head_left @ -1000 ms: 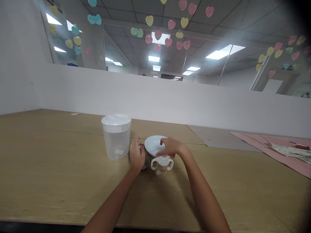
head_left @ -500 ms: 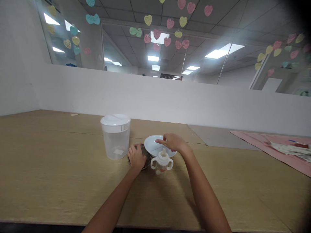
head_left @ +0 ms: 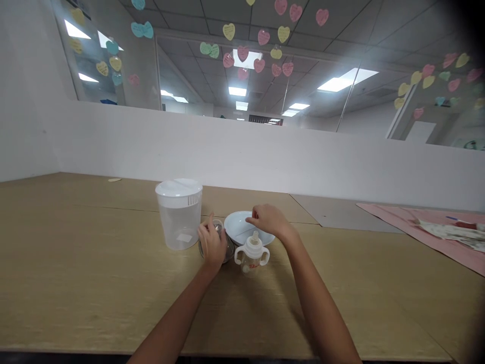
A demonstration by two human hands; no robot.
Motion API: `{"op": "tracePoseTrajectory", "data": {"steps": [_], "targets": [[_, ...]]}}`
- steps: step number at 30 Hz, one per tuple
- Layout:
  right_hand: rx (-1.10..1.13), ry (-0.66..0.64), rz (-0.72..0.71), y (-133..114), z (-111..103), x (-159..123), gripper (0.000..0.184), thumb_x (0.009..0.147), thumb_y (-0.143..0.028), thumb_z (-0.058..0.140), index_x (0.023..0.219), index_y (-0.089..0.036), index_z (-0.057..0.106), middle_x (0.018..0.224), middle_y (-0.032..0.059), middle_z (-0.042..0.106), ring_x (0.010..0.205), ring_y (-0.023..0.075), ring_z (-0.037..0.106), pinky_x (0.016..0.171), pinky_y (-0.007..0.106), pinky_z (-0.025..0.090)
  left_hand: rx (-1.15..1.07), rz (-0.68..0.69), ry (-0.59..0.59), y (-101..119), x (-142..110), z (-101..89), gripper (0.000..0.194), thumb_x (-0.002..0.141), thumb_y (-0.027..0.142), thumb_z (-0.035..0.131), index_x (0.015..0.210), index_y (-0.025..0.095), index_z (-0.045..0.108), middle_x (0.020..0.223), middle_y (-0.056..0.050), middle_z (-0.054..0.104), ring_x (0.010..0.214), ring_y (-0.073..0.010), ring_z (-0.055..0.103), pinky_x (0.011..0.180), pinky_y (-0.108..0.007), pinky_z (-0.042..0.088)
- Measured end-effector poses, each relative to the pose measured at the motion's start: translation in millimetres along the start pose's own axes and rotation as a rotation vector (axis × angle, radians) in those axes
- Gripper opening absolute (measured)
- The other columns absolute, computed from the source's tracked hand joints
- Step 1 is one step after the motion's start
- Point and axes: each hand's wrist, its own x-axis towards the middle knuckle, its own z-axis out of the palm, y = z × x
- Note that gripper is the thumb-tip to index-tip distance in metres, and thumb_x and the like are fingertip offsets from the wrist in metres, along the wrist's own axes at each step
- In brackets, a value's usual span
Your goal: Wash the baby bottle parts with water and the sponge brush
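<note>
My left hand (head_left: 210, 246) wraps round the rim of a small dark metal bowl (head_left: 228, 249) on the wooden table (head_left: 94, 263). Right beside it stands a small baby cup (head_left: 252, 253) with a white lid, two handles and a bare spout. My right hand (head_left: 268, 221) hovers just above and behind the cup, over a white bowl (head_left: 242, 230), with its fingers curled together in a pinch. What it holds, if anything, I cannot make out.
A translucent plastic jug (head_left: 179, 215) with a white lid stands left of the small bowl. A pink cloth (head_left: 428, 230) with papers on it lies at the far right. A white partition wall (head_left: 242, 156) runs along the table's back edge.
My right hand has come off the top of the baby cup and lifted back over the white bowl, which leaves the spout uncovered. My left hand has shifted slightly on the small bowl.
</note>
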Motion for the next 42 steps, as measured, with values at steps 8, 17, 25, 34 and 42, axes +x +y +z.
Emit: {"op": "tracePoseTrajectory", "data": {"steps": [8,17,25,34,42], "targets": [[0.211,0.076,-0.247,-10,-3,-6,0.029,0.085,-0.027,0.037,0.083,-0.014,0.064,0.081,0.0072,0.064,0.074,0.0155,0.056,0.066,0.025,0.037,-0.306,0.404,0.345,13,-11,-1.3,0.042,0.079,0.024,0.054,0.117,0.015,0.040,0.108,-0.013,0.044,0.107,-0.0222,0.045,0.089,-0.037,0.038],[0.422,-0.023,-0.540,-11,-5,-14,0.052,0.068,-0.018,0.058,0.119,-0.024,0.047,0.115,0.0032,0.054,0.101,0.0186,0.050,0.083,0.032,0.039,-0.427,0.491,0.341,14,-13,-1.8,0.040,0.079,0.020,0.053,0.116,0.016,0.039,0.109,-0.014,0.048,0.111,-0.0227,0.045,0.089,-0.038,0.040],[0.471,0.042,-0.310,12,-19,-23,0.046,0.070,-0.027,0.061,0.115,-0.026,0.050,0.108,0.0045,0.053,0.088,0.0166,0.052,0.077,0.031,0.043,-0.602,0.438,-0.148,20,-21,-8.8,0.061,0.081,0.032,0.047,0.132,0.017,0.017,0.120,-0.015,0.046,0.109,-0.0242,0.047,0.089,-0.043,0.042],[0.777,0.153,-0.235,25,43,-52,0.046,0.075,-0.032,0.057,0.119,-0.024,0.047,0.116,0.0036,0.052,0.101,0.0177,0.049,0.090,0.034,0.039,-0.440,0.465,-0.392,23,-28,-0.3,0.085,0.069,0.052,0.056,0.133,0.014,0.017,0.111,-0.015,0.052,0.100,-0.0259,0.051,0.085,-0.042,0.042],[0.817,0.370,-0.317,22,92,-55,0.047,0.081,-0.039,0.045,0.124,-0.020,0.040,0.124,0.0071,0.046,0.113,0.0214,0.042,0.096,0.035,0.032,-0.402,0.560,-0.335,24,-27,-1.5,0.052,0.077,0.048,0.048,0.117,0.014,0.042,0.104,-0.013,0.057,0.097,-0.0241,0.052,0.083,-0.040,0.042]]}}
